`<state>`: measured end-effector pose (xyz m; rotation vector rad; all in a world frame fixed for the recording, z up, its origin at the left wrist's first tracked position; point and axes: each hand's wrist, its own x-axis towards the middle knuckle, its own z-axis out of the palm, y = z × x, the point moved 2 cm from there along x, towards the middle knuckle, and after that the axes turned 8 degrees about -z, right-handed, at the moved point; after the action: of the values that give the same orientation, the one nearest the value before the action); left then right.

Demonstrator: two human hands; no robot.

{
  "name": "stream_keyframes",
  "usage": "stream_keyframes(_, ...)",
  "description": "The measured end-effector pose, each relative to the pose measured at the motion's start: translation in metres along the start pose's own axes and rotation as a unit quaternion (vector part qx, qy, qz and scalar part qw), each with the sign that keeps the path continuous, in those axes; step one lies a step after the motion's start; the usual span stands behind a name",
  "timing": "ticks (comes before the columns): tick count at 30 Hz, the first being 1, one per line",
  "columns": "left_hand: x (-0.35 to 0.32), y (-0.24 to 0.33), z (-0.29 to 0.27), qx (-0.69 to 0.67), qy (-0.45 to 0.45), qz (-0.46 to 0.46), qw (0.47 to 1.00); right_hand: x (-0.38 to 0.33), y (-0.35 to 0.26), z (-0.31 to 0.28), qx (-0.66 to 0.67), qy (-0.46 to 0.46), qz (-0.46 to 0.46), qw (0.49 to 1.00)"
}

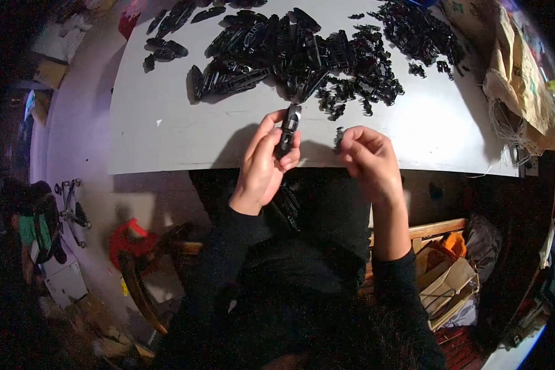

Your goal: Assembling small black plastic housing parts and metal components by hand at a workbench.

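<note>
My left hand (265,157) is closed round a long black plastic part (288,132), held upright over the table's near edge with its glossy top end pointing away from me. To its right, my right hand (371,159) pinches a small black plastic clip (339,137) between thumb and fingertips. The two hands are apart. Beyond them lies a heap of long black plastic parts (243,46). A pile of small black clips (373,68) adjoins it on the right, with some pieces spilling toward my right hand.
The white table (166,139) ends just below my hands. Another pile of small black pieces (422,37) sits at the far right. A frayed woven sack (518,86) hangs by the right edge. On the floor are a red object (132,243) and a box of cardboard (453,287).
</note>
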<state>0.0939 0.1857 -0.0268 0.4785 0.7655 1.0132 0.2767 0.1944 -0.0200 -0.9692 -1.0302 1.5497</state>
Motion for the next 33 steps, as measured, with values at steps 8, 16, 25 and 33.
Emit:
stream_keyframes(8, -0.01, -0.005, 0.021, 0.17, -0.003, 0.02, 0.985, -0.009, -0.001, 0.041, 0.005, -0.01, 0.03, 1.0)
stream_keyframes(16, -0.024, -0.003, 0.032, 0.359, -0.041, 0.08, 0.929, -0.009, 0.009, 0.031, -0.072, 0.015, -0.051, 0.996)
stream_keyframes(25, -0.002, 0.027, -0.01, 0.585, 0.122, 0.337, 0.727, -0.034, 0.01, 0.017, -0.182, -0.041, -0.046, 0.981)
stream_keyframes(33, 0.039, 0.069, -0.039, 0.766, 0.314, 0.346, 0.442, -0.045, 0.03, 0.029, -0.236, -0.088, 0.026, 0.967)
